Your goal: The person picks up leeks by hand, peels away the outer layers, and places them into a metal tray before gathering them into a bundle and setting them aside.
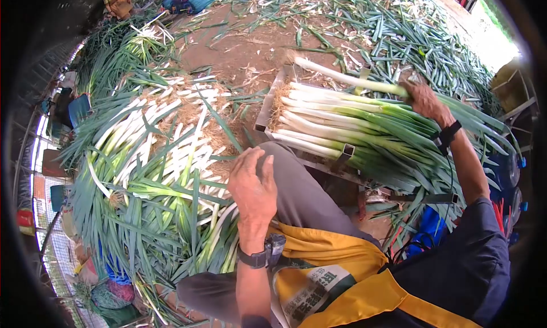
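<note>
**One leek held over a loaded rack**

The right hand [424,97] is closed around a single leek [342,76], gripping it where the white stalk turns green. The leek lies almost level across the top of the stacked leeks [342,123] in the metal rack [263,109], with its root end pointing left past the rack's edge. The left hand [253,183] rests flat on the knee [296,185], fingers loosely spread, holding nothing.

The likeliest trouble seems to be the grip. One hand holds a long stalk far from its root end, so the heavy white part could sag, or it could roll off the rounded stack onto the dirt ground [245,49]. The stack sits higher than the rack's low rim, so a nudge might push the stalks on top over the side. With the left hand idle, nothing steadies them.

Counted: two hands, one leek in the grip and one rack. At least five white stalks show in the rack, with more hidden beneath. The loose pile [165,157] on the left holds too many to count. There is a watch [263,258] on the left wrist, a dark band [448,134] on the right, one yellow apron [342,282], and one other person [117,0] far off at the top left.
</note>
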The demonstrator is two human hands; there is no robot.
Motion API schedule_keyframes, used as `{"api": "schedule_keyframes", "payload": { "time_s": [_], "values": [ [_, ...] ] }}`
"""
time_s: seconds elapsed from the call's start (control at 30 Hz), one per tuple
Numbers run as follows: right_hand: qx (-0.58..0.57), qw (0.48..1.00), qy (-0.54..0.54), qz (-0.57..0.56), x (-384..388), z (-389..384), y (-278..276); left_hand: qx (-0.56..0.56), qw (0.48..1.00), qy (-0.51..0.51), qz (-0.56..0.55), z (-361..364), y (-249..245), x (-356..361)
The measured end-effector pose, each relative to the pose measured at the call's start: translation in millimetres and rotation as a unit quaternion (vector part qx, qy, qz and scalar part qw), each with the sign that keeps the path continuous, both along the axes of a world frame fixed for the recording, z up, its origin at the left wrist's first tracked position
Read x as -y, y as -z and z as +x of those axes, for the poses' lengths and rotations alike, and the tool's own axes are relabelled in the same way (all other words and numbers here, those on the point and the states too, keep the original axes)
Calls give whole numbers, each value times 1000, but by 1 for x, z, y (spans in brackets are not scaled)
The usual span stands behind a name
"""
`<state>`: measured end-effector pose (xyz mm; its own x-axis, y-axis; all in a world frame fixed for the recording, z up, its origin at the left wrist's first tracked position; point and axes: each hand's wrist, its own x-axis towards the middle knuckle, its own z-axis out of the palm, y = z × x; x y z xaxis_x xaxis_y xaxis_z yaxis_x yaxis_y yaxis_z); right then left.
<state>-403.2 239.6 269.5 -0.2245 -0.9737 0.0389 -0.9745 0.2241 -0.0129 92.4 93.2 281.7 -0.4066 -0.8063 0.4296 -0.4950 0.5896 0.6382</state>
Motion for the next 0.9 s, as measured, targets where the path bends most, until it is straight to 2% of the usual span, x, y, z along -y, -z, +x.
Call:
{"api": "schedule_keyframes", "payload": {
  "time_s": [0.03,0.13,0.17,0.27,0.43,0.47,0.5,0.63,0.77,0.87,0.9],
  "values": [
    [3,999,-14,-29,-4,1,12,14,1000,3,6,-5,0,3],
    [35,998,27,44,-3,-11,32,43,999,18,12,-24,0,13],
    [11,1000,-11,13,0,-10,34,44,998,27,21,-32,2,16],
    [38,999,0,38,6,-10,33,41,997,55,23,-61,9,24],
    [0,1000,-17,25,17,-18,53,98,987,120,52,-107,12,34],
    [-5,999,-9,31,19,-18,54,114,983,134,60,-116,20,38],
    [-5,999,-7,38,20,-18,55,90,986,138,12,-125,27,39],
    [-12,999,-1,42,15,-9,44,168,964,200,40,-153,36,57],
    [-36,999,-27,-3,7,-10,47,205,952,221,54,-163,46,65],
    [-11,998,36,50,24,-9,52,231,942,236,57,-172,60,71],
    [-24,999,26,22,30,-15,64,249,935,241,69,-178,63,76]
  ]
}}
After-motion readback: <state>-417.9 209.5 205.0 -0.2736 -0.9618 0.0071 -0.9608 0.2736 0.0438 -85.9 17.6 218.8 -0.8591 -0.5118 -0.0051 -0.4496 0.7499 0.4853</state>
